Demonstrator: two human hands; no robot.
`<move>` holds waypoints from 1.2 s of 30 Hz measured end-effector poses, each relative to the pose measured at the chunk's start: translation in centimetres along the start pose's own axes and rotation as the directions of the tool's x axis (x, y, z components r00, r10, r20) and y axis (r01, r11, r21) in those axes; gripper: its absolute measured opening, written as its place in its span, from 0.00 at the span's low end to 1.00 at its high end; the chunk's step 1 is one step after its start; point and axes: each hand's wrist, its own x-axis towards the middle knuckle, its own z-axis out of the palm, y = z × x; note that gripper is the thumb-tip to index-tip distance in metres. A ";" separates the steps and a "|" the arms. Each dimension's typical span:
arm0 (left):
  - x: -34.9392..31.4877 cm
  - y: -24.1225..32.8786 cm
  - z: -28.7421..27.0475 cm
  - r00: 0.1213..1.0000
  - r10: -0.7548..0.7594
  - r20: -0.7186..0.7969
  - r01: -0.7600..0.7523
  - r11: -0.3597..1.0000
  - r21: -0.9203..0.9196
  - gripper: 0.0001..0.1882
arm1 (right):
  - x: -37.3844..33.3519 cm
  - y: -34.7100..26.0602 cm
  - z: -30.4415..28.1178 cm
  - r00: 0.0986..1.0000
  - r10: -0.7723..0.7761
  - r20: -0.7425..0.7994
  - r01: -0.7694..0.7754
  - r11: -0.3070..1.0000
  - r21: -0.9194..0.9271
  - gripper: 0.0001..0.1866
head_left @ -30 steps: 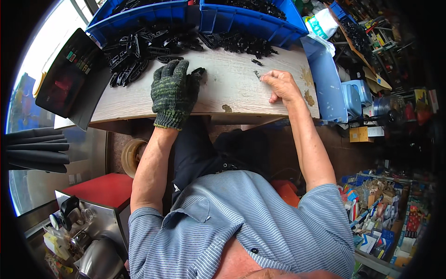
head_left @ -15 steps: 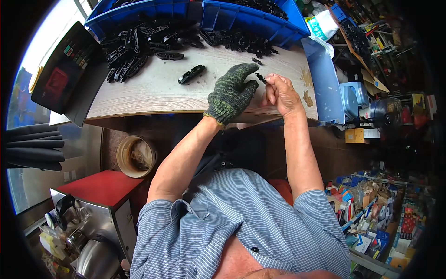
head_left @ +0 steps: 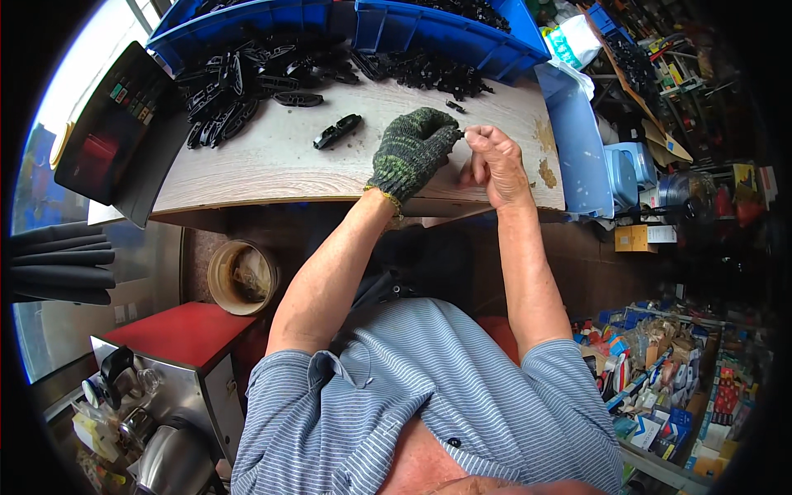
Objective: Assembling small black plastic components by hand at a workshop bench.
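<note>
My left hand (head_left: pixel 415 154), in a dark green knitted glove, is closed with its thumb and fingers pinched together over the bench. Between its fingertips and those of my bare right hand (head_left: pixel 498 165) is a small black plastic part, almost wholly hidden by the fingers. My right thumb and forefinger are pinched at the part's other end, and the remaining fingers curl inward. Just beyond the hands lies another small black part (head_left: pixel 455 106). Left of the glove rests a longer black plastic housing (head_left: pixel 337 132), by itself on the bench.
Heaps of long black housings (head_left: pixel 221 99) and small black parts (head_left: pixel 433 73) cover the far side of the bench (head_left: pixel 272 173). Behind them stand blue bins (head_left: pixel 462 41). A dark panel (head_left: pixel 107 124) leans at the left; a round bucket (head_left: pixel 242 278) is below the bench.
The glove's thumb and fingers have closed over the small black part, which showed in my right fingertips before. My right hand has shifted slightly left, and the two hands' fingertips now nearly meet.
</note>
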 end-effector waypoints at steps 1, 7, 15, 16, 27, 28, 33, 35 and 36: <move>0.0 0.1 -0.1 1.000 -0.018 -0.001 0.018 1.000 -0.025 0.13 | 0.0 0.2 0.2 1.000 -0.023 0.006 0.023 1.000 0.007 0.11; -1.4 -0.8 -0.3 0.966 0.248 -0.068 -0.217 0.929 0.301 0.14 | -0.2 0.7 0.4 0.999 -0.042 -0.005 0.043 0.997 0.065 0.10; -5.2 3.0 -8.4 0.678 0.724 -0.126 0.018 0.156 0.988 0.15 | -0.4 0.5 0.0 0.999 -0.041 0.014 0.040 0.995 0.086 0.09; -5.3 2.8 -9.3 0.776 0.620 -0.116 0.031 0.146 0.989 0.13 | -0.3 0.6 0.0 0.999 -0.042 0.017 0.040 0.995 0.090 0.09; -5.2 0.0 -4.4 0.960 0.251 -0.121 -0.188 0.903 0.387 0.15 | -0.1 1.3 2.6 0.986 -0.149 0.071 0.117 0.934 0.338 0.08; -4.7 -0.4 -4.0 0.960 0.253 -0.121 -0.189 0.903 0.386 0.15 | -0.1 1.2 2.7 0.986 -0.150 0.071 0.118 0.934 0.337 0.08; -4.0 0.9 -3.0 0.998 0.036 0.047 -0.043 0.989 0.144 0.14 | -0.5 0.9 3.3 0.995 -0.090 0.046 0.074 0.958 0.279 0.06; -3.9 1.1 -3.1 0.998 0.024 0.058 -0.032 0.988 0.152 0.14 | -0.4 1.1 3.0 0.994 -0.091 0.065 0.072 0.966 0.246 0.06; -3.9 1.2 -3.1 0.998 0.020 0.057 -0.028 0.989 0.142 0.14 | -0.3 1.2 2.9 0.994 -0.089 0.065 0.071 0.967 0.246 0.06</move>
